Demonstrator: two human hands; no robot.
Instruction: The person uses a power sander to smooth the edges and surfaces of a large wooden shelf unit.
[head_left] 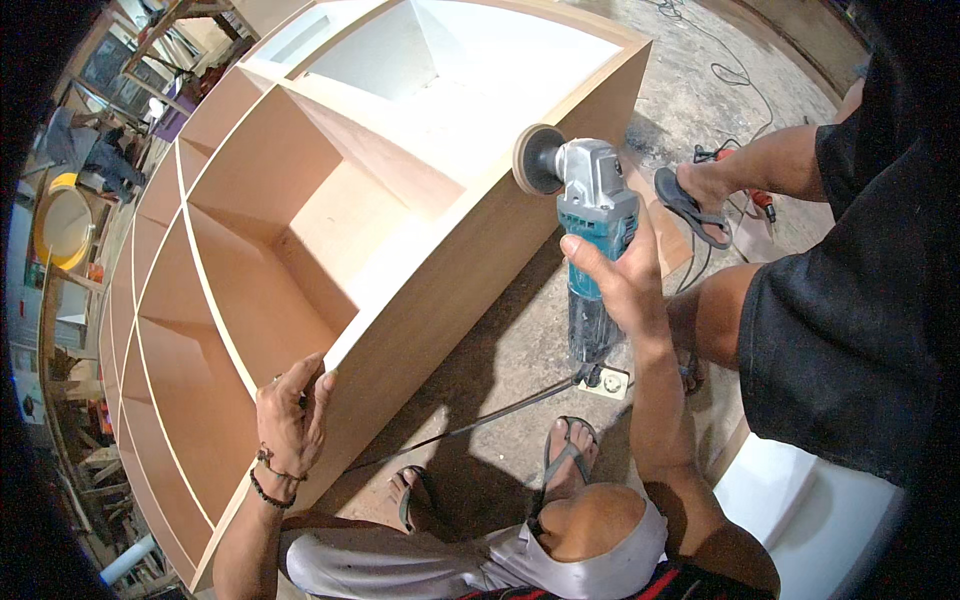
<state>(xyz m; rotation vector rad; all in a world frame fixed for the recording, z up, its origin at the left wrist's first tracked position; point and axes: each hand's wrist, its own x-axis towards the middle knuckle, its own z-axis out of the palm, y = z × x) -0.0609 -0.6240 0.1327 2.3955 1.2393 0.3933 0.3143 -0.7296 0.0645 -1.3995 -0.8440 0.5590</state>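
In my right hand is a blue and grey angle grinder, gripped round its body and held upright. A round sanding disc is fitted to its head, level with the top rim of a large wooden cabinet. The disc looks close to that rim; whether it touches I cannot tell. My left hand, with a beaded bracelet at the wrist, grips the cabinet's near edge, fingers bent over it. The cabinet lies with its open compartments facing up, some bare wood and some white inside.
Another person's legs and sandalled foot stand close on the right. A power cord and a socket block lie on the concrete floor. A red tool rests farther off. Scrap wood and a yellow tub are at the left.
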